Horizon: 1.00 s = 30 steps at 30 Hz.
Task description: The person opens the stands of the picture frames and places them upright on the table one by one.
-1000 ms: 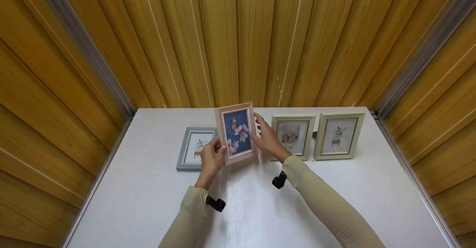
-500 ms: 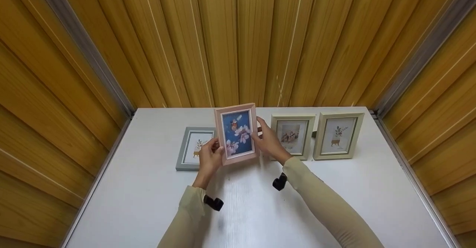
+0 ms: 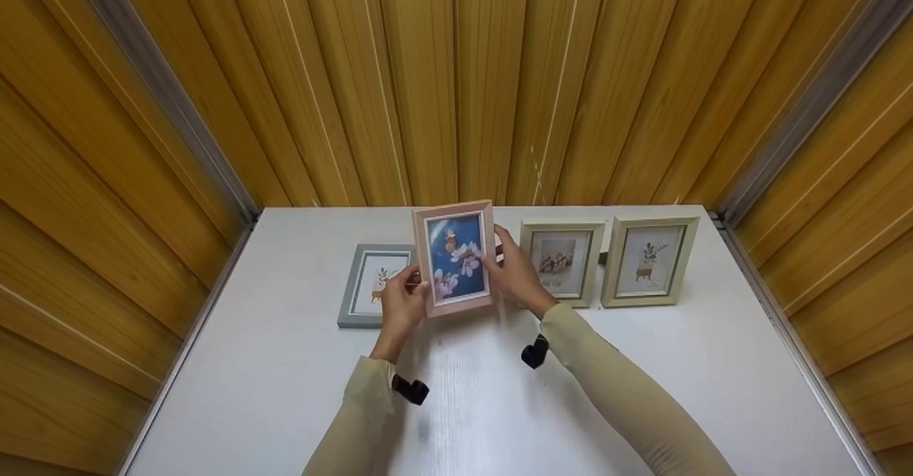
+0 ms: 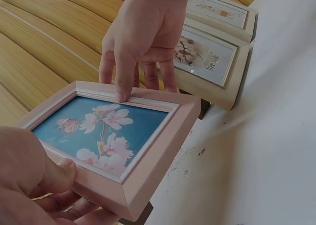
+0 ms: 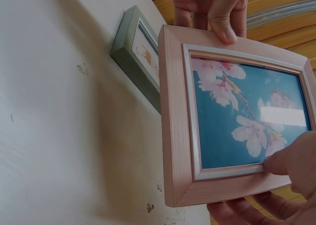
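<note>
One pink frame (image 3: 456, 260), front toward head camera, long axis aslant

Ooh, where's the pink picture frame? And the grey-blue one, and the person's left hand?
Pink picture frame (image 5: 174, 111): right wrist view, on its left border.
Grey-blue picture frame (image 3: 352, 287): head view, on its left border.
Left hand (image 3: 403, 307): head view, on the back of the hand.

White table (image 3: 235, 390), slatted walls (image 3: 485, 83), grey rails (image 3: 167, 90)
</note>
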Tool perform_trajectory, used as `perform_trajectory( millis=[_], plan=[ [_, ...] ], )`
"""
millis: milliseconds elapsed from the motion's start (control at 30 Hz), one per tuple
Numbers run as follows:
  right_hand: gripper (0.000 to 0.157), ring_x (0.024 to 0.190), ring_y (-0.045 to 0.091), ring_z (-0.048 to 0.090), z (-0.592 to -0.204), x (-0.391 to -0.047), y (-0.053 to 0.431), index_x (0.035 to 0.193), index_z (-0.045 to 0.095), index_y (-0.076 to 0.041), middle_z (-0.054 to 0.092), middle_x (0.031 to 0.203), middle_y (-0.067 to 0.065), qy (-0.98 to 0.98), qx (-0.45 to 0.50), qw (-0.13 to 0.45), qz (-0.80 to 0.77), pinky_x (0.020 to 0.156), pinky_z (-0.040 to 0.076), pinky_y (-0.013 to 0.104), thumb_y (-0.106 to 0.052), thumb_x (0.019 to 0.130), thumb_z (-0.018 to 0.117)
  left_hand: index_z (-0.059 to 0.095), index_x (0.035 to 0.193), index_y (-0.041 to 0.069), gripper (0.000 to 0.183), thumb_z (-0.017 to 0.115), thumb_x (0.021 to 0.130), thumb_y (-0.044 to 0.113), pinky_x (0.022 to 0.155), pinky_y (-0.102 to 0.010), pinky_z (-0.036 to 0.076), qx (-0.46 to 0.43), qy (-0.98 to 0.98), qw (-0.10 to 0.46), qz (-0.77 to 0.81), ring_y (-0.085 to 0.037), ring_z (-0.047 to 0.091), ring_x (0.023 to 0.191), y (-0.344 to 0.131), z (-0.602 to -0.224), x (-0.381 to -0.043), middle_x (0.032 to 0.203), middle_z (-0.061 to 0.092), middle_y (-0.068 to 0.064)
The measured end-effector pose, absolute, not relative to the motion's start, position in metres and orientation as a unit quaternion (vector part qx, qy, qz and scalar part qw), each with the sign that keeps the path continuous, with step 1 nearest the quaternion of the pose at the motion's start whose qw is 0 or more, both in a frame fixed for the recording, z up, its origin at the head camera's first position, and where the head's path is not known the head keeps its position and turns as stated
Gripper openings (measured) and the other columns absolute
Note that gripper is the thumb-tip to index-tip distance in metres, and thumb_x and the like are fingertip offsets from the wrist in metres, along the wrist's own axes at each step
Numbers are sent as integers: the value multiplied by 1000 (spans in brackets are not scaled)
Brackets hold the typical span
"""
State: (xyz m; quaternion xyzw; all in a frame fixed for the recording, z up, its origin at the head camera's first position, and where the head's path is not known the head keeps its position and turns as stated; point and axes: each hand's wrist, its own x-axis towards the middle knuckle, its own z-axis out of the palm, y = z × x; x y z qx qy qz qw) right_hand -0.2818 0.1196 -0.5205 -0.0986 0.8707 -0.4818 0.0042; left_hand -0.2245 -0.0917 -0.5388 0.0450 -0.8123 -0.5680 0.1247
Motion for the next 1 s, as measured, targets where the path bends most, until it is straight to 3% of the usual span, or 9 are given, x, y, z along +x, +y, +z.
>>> perform_trajectory(
  millis=[233,333,467,567,767,1000],
  plan=[
    [65,89,28,69,-520,-275,117,161,30,-10,66,116,19,862,-98,-11,-496,78,58,44,-11,103,59,64,134,-4,45,66,90,-13,87,-46,59,40,-817,169,-550,-33,73,100,-89,-543,-227,111,74,-24],
    [69,95,31,69,-521,-271,115,162,26,-10,64,125,22,854,-94,-8,-511,81,58,46,-9,101,59,57,146,6,59,65,91,-14,89,-46,58,47,-815,172,-551,-33,71,109,-86,-544,-228,123,70,-23],
    [76,115,38,64,-522,-266,110,164,20,-10,54,142,27,843,-76,-3,-532,93,56,49,-9,100,60,45,157,19,71,61,95,-13,94,-46,56,58,-820,164,-545,-33,67,119,-81,-546,-229,137,64,-20],
    [79,128,42,57,-523,-263,108,165,18,-10,46,151,28,835,-61,2,-547,100,52,51,-9,98,61,39,160,23,70,57,99,-8,97,-47,55,66,-830,157,-532,-33,65,121,-76,-547,-229,142,59,-19],
    [83,135,41,51,-523,-259,109,165,16,-10,41,155,27,813,-46,-6,-581,105,49,49,-8,97,64,32,163,23,61,54,107,10,98,-48,54,62,-841,140,-519,-32,70,109,-68,-547,-231,149,54,-18],
    [84,146,40,38,-522,-254,110,165,14,-9,26,165,21,802,-45,-14,-596,111,42,50,-10,97,64,31,163,18,59,52,108,19,104,-49,49,45,-844,139,-517,-33,66,118,-67,-547,-234,152,50,-17]
  ],
)
